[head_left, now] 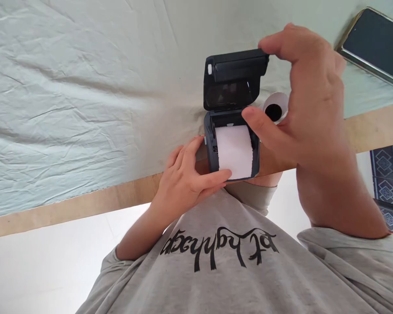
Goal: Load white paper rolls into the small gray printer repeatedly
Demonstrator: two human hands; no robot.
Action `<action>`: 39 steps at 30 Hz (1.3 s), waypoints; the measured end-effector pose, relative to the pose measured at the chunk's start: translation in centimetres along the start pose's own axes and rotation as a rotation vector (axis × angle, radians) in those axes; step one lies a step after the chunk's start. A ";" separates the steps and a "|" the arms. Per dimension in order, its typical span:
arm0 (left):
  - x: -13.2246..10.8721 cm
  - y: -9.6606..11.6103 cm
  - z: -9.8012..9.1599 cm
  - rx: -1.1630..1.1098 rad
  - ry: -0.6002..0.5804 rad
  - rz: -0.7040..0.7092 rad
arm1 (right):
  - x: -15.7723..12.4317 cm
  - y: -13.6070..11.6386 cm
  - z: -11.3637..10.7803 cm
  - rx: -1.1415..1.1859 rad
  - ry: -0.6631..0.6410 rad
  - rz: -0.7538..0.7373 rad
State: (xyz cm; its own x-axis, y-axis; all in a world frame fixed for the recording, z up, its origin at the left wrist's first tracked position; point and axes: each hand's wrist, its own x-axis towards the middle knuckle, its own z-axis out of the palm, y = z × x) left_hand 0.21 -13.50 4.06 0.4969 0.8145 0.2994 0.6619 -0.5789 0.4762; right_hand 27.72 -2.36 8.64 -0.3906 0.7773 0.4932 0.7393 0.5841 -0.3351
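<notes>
A small dark label printer [212, 150] stands at the table's near edge with its lid [234, 76] swung up. A white paper roll [234, 150] lies in its open bay, the paper's end drawn over the front. My left hand [186, 179] is closed on the printer's left side, thumb across the paper's lower edge. My right hand [301, 109] arches over the printer, forefinger on the lid's top right corner and thumb at the bay's right rim. A second white paper roll [277, 107] lies behind the printer, partly hidden by my right hand.
A wrinkled pale green cloth [85, 100] covers the wooden table [85, 207]. A black phone [375, 43] lies screen up at the far right. Patterned floor tiles [388, 174] show past the table's right end. My grey printed shirt fills the bottom.
</notes>
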 end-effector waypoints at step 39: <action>0.4 0.0 0.3 0.116 0.024 -0.101 | -6.9 -2.1 1.2 0.316 -0.004 0.000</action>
State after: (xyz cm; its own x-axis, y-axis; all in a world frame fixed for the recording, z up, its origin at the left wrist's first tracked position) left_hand 0.61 -13.20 3.95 0.4117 0.8687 0.2754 0.7688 -0.4933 0.4070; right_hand 28.20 -8.67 5.04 -0.3935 0.7779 0.4900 0.5326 0.6273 -0.5681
